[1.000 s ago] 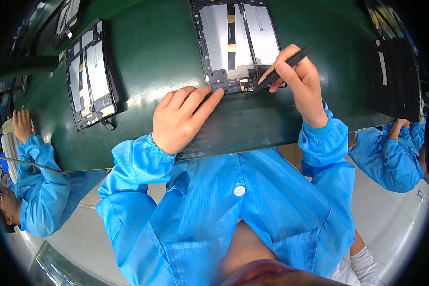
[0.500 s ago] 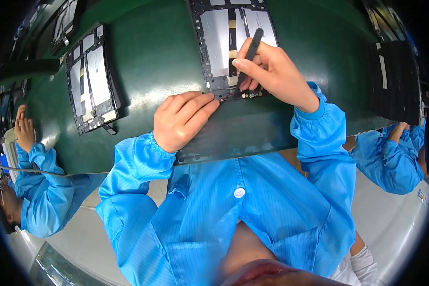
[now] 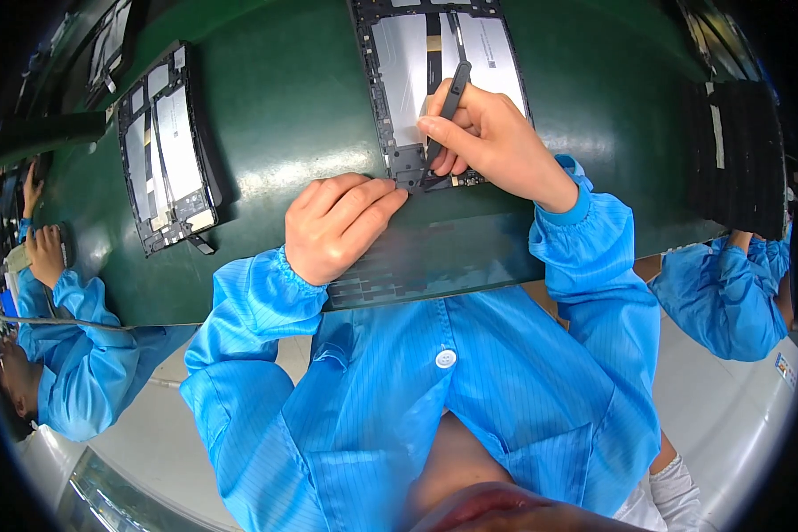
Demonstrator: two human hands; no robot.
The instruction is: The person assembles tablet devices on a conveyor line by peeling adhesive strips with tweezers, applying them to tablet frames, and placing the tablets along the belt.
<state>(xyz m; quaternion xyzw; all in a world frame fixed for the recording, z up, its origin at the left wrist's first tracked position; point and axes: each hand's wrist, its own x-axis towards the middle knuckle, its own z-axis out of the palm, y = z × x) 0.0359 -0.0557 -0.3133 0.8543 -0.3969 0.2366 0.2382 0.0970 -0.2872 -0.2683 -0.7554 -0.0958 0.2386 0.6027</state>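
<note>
An opened tablet (image 3: 401, 84) lies in front of me, with silvery battery panels, a dark ribbon strip down the middle and small circuit parts along its near edge. My left hand (image 3: 339, 223) rests at the tablet's near left corner, fingers together and fingertips on the edge; its thumb is hidden. My right hand (image 3: 496, 142) is closed round a pair of black tweezers (image 3: 457, 89), held steeply. The tweezers' tips point down at the near edge, just right of my left fingertips. Whether anything is between the tips is too small to tell.
A second opened tablet (image 3: 177, 133) lies on the green mat (image 3: 266, 106) to the left, and another (image 3: 106, 44) lies beyond it. Black stacked pieces (image 3: 745, 160) stand at the right. Co-workers in blue sit on both sides; one person's hand (image 3: 46, 253) shows at the left.
My right hand and the tweezers have shifted a little left, the tips closer to my left fingertips. My left hand stays at the corner. The second tablet has slid slightly left.
</note>
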